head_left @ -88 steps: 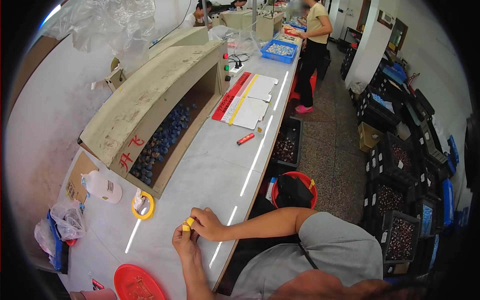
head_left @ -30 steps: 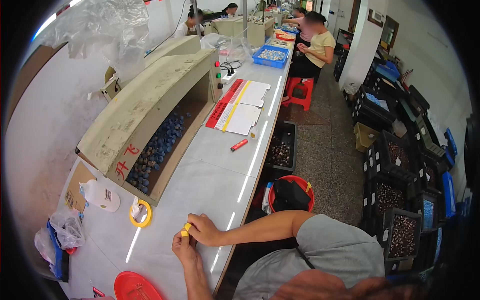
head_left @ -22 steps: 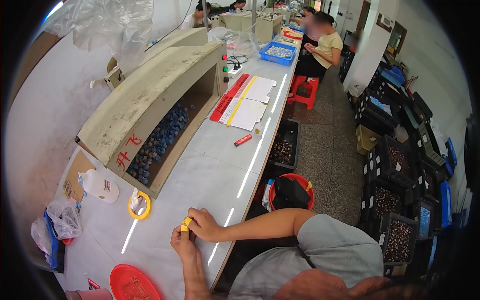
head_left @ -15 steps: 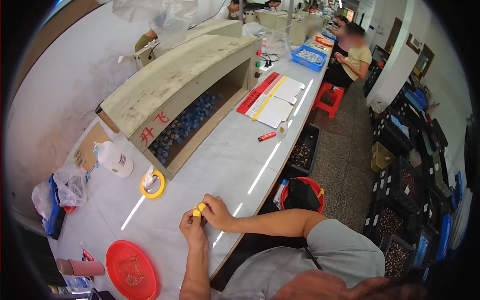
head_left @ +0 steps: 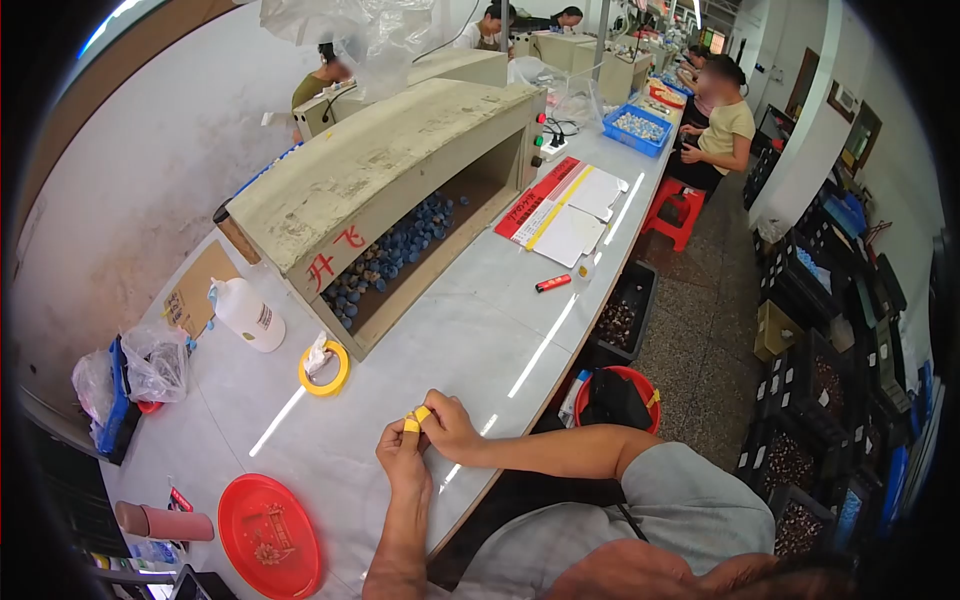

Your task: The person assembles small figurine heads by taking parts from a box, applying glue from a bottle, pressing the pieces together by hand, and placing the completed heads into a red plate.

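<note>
My left hand and my right hand meet above the grey worktable, near its edge on my side. Both are closed, with fingers and thumbs pinched together. Yellow tape shows at the fingertips of both hands; whether part of it is wrapped round the fingers I cannot tell. Up and left of my hands, a yellow tape roll lies flat, with crumpled white material at its rim. A red round tray lies to the lower left of my left hand.
A beige machine holds many small blue pieces. A white bottle, pink flask, papers and red marker are on the table. Beside it are a red bucket and black crates. Other people sit further along.
The view has shifted, so the scene sits slightly further right and lower. My hands stay pinched together at the yellow tape. A seated person's hands have lowered toward the lap.
</note>
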`<state>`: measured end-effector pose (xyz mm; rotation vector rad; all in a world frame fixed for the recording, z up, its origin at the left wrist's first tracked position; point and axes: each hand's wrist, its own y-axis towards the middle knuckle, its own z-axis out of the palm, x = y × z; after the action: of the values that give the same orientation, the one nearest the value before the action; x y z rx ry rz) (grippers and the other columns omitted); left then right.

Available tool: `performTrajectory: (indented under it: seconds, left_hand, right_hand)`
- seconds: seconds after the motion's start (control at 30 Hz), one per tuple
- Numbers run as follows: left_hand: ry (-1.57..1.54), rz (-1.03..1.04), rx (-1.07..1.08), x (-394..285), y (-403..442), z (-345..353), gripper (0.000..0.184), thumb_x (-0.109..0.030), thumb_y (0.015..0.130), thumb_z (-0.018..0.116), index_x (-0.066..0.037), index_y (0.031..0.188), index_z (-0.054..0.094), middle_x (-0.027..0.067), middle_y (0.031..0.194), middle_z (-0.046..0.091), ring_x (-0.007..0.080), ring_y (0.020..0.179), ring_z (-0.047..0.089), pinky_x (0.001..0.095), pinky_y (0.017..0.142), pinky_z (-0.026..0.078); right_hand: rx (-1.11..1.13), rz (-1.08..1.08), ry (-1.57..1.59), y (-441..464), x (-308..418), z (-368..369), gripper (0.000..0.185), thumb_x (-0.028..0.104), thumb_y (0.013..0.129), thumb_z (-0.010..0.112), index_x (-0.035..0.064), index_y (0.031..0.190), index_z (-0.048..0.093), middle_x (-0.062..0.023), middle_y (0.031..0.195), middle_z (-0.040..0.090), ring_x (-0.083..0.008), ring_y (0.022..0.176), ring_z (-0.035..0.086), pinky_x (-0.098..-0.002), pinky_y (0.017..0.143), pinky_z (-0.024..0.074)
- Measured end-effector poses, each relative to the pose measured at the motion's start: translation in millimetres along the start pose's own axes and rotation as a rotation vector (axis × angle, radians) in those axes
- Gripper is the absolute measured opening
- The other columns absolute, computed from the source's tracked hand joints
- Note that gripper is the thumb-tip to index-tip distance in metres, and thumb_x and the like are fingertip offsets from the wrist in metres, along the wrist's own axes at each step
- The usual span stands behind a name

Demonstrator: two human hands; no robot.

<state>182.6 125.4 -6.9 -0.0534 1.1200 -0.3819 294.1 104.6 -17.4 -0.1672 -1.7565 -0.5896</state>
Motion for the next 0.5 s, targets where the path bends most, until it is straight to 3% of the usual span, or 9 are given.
performTrajectory:
  seconds: [0.2, 0.3, 0.5]
  left_hand:
    - [-0.046, -0.005, -0.014, -3.2, -2.0, 2.8, 0.015, -0.013, 0.098, 0.066, 0.002, 0.099, 0.062, 0.0113, 0.096, 0.069, 0.0157, 0.083, 0.068, 0.0287, 0.077, 0.058]
    - [-0.021, -0.006, -0.006, 0.9, -0.7, -0.8, 0.013, -0.013, 0.101, 0.060, 0.000, 0.102, 0.063, 0.0113, 0.101, 0.068, 0.0185, 0.087, 0.068, 0.0325, 0.080, 0.057]
    - [0.000, 0.014, 0.021, 1.8, -1.6, -3.1, 0.014, -0.013, 0.101, 0.060, 0.000, 0.102, 0.063, 0.0107, 0.100, 0.068, 0.0181, 0.086, 0.068, 0.0319, 0.081, 0.058]
  right_hand:
    - [0.010, 0.012, -0.013, 0.6, -1.2, 1.7, 0.013, 0.013, 0.090, 0.055, 0.0056, 0.081, 0.049, -0.0110, 0.067, 0.056, -0.0315, 0.060, 0.052, -0.0413, 0.070, 0.0388]
    - [0.019, 0.017, -0.017, 0.1, 0.1, -0.1, 0.013, 0.013, 0.090, 0.055, 0.0058, 0.082, 0.049, -0.0111, 0.067, 0.057, -0.0315, 0.060, 0.052, -0.0412, 0.071, 0.0388]
    - [-0.011, -0.005, -0.029, -0.8, -0.6, 1.5, 0.013, 0.013, 0.090, 0.055, 0.0065, 0.082, 0.049, -0.0106, 0.069, 0.057, -0.0325, 0.061, 0.053, -0.0419, 0.069, 0.0389]
